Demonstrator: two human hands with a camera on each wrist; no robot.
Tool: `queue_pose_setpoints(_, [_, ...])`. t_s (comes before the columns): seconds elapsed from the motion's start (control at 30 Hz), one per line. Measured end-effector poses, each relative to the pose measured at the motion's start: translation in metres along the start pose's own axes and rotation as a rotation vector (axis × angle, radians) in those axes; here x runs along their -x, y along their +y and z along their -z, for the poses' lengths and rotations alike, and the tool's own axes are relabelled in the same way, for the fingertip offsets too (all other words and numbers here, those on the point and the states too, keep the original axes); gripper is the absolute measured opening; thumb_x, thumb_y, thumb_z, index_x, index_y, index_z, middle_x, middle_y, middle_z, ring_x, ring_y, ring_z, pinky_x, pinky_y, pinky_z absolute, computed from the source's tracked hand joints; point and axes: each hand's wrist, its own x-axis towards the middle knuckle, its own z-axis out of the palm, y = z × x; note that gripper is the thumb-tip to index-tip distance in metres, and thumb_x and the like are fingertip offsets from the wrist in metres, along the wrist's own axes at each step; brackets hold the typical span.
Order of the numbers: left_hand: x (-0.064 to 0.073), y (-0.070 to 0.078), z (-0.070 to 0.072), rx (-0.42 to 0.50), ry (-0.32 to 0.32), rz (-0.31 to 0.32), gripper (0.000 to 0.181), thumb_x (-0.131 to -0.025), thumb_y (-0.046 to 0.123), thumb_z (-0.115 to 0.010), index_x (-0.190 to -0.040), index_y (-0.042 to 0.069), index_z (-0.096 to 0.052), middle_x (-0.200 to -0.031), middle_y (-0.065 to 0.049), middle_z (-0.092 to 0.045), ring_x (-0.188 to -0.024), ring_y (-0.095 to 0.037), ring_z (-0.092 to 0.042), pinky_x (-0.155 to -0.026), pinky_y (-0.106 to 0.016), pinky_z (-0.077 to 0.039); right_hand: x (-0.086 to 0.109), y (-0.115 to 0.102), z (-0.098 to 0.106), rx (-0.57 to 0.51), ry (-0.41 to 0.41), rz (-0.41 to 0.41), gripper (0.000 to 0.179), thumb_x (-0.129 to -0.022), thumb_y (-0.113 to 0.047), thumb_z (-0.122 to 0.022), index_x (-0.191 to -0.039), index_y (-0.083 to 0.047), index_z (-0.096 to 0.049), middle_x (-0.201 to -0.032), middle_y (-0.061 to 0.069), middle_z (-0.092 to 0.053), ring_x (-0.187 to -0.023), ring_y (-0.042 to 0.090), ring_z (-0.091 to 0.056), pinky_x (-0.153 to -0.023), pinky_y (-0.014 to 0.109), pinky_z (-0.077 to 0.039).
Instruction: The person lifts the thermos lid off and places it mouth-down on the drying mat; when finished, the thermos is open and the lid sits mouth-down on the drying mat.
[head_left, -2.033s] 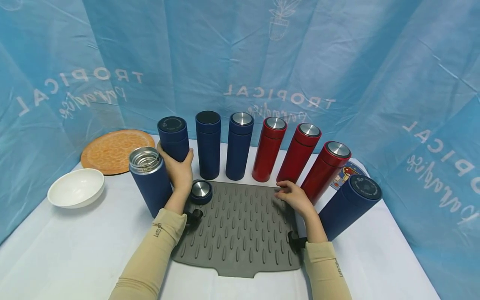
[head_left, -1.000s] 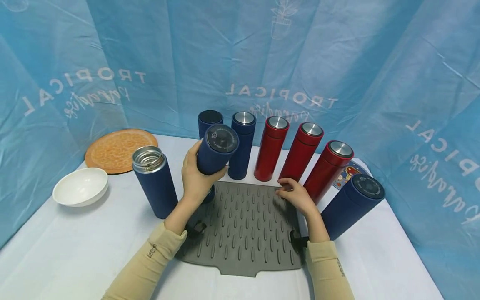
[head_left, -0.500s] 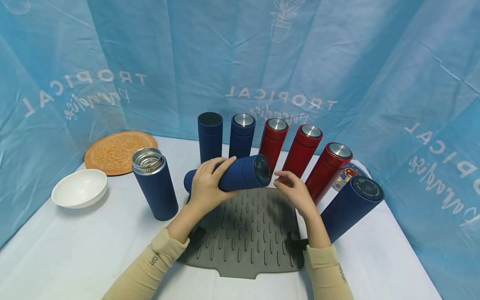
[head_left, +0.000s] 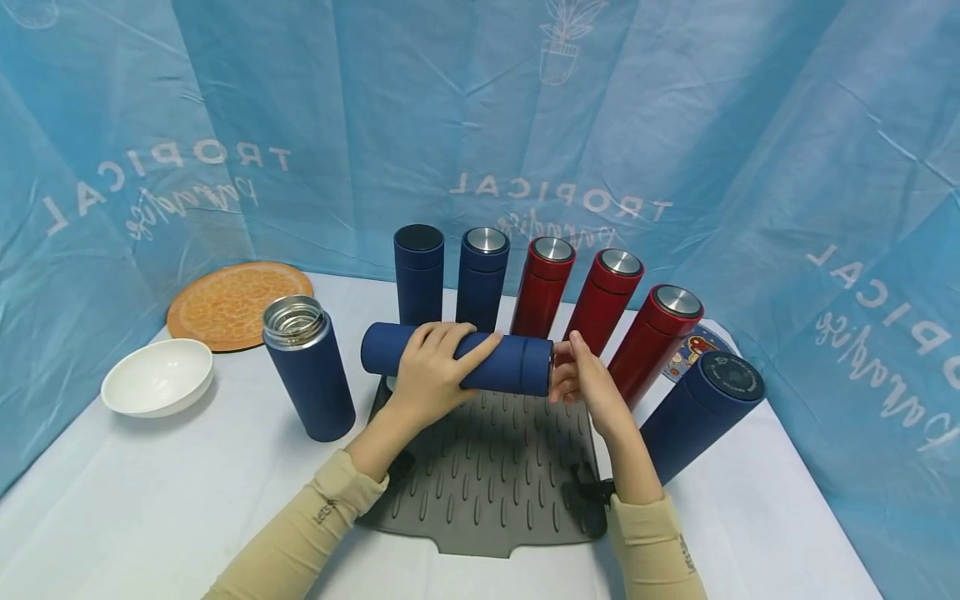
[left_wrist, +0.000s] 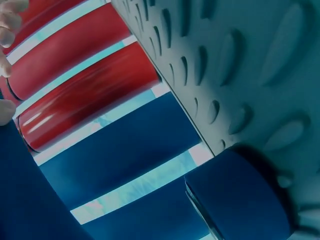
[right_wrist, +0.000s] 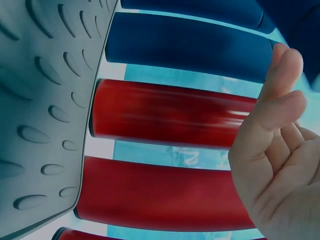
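Held flask: a navy flask (head_left: 506, 364), lying nearly level above the far part of the ribbed grey mat (head_left: 487, 483), its seamed end toward the right.
Left hand: the hand (head_left: 431, 379) grasps the navy flask around its middle, fingers over the top.
Right hand: the hand (head_left: 588, 383) grasps nothing; its fingers are loosely bent at the seamed end, and whether they touch it cannot be told.
Loose lid: a navy lid (left_wrist: 240, 195) sits on the mat in the left wrist view.
Open flask: an uncapped navy flask (head_left: 311, 375) stands left of the mat, its steel mouth showing.
Back row: two upright navy flasks (head_left: 419, 279), then three red flasks (head_left: 542, 292), stand behind the mat and curve toward its right side.
Right side: another navy flask (head_left: 693, 421) stands beside the right forearm; a patterned card (head_left: 693, 350) shows behind it.
Far left: a white bowl (head_left: 157, 379) sits on the white-covered counter (head_left: 210, 475), near a round orange board (head_left: 236, 304).
Backdrop: a blue curtain (head_left: 420, 108) with reversed lettering.
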Motion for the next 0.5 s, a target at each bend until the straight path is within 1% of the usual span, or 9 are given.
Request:
queue_pose_setpoints(0.07, [-0.0006,0.0005,-0.0008,-0.041,-0.026,-0.019,0.083,-0.051,0.041,-0.088,-0.125,0.026,-0.054,-0.107,-0.010,-0.060,-0.093,-0.028,-0.058,-0.086,-0.044,-0.045,0.0005,-0.0004,-0.0004,0.022,-0.029,-0.013,0.067,-0.096,-0.055,-0.018,-0.121,0.000,-0.047,-0.064,0.004,-0.058,-0.053,0.014,-0.057,-0.053,0.027,-0.042])
queue_pose_setpoints(0.13, [-0.0007,0.0007,-0.0018,-0.069,-0.049,-0.029,0.085,-0.050,0.042,-0.089,-0.126,0.027,-0.054,-0.107,-0.010,-0.060,-0.093,-0.028,-0.059,-0.086,-0.043,-0.045,0.0008,-0.0003,-0.0014,0.044,-0.047,-0.023,0.067,-0.095,-0.056,-0.019,-0.122,-0.001,-0.047,-0.064,0.006,-0.059,-0.053,0.015,-0.058,-0.052,0.028,-0.043])
queue_pose_setpoints(0.2, [-0.0010,0.0009,-0.0025,-0.083,-0.069,-0.032,0.086,-0.049,0.042,-0.089,-0.126,0.027,-0.054,-0.107,-0.010,-0.060,-0.093,-0.028,-0.058,-0.086,-0.043,-0.044,0.0004,0.0001,-0.0028,0.064,-0.058,-0.033,0.065,-0.095,-0.056,-0.022,-0.121,-0.002,-0.045,-0.065,0.009,-0.059,-0.053,0.016,-0.059,-0.052,0.030,-0.045])
queue_pose_setpoints(0.3, [-0.0021,0.0012,-0.0027,-0.099,-0.087,-0.044,0.087,-0.048,0.043,-0.090,-0.126,0.027,-0.055,-0.107,-0.010,-0.060,-0.093,-0.028,-0.058,-0.085,-0.043,-0.044,-0.0002,0.0007,-0.0055,0.091,-0.077,-0.049,0.057,-0.096,-0.052,-0.029,-0.125,-0.004,-0.041,-0.073,0.013,-0.059,-0.054,0.016,-0.060,-0.055,0.033,-0.050])
queue_pose_setpoints(0.4, [-0.0031,0.0011,-0.0028,-0.110,-0.095,-0.061,0.087,-0.048,0.044,-0.089,-0.126,0.027,-0.055,-0.107,-0.009,-0.060,-0.093,-0.027,-0.058,-0.085,-0.043,-0.045,-0.0005,0.0008,-0.0076,0.064,-0.120,-0.062,0.051,-0.097,-0.046,-0.036,-0.129,-0.007,-0.036,-0.085,0.018,-0.058,-0.056,0.017,-0.061,-0.057,0.035,-0.054])
queue_pose_setpoints(0.5, [-0.0028,0.0004,-0.0030,-0.111,-0.098,-0.070,0.086,-0.049,0.045,-0.089,-0.126,0.027,-0.055,-0.107,-0.009,-0.061,-0.092,-0.027,-0.059,-0.084,-0.043,-0.045,-0.0007,0.0012,-0.0075,0.005,-0.168,-0.063,0.049,-0.097,-0.041,-0.039,-0.133,-0.009,-0.031,-0.096,0.022,-0.056,-0.058,0.018,-0.062,-0.058,0.033,-0.055])
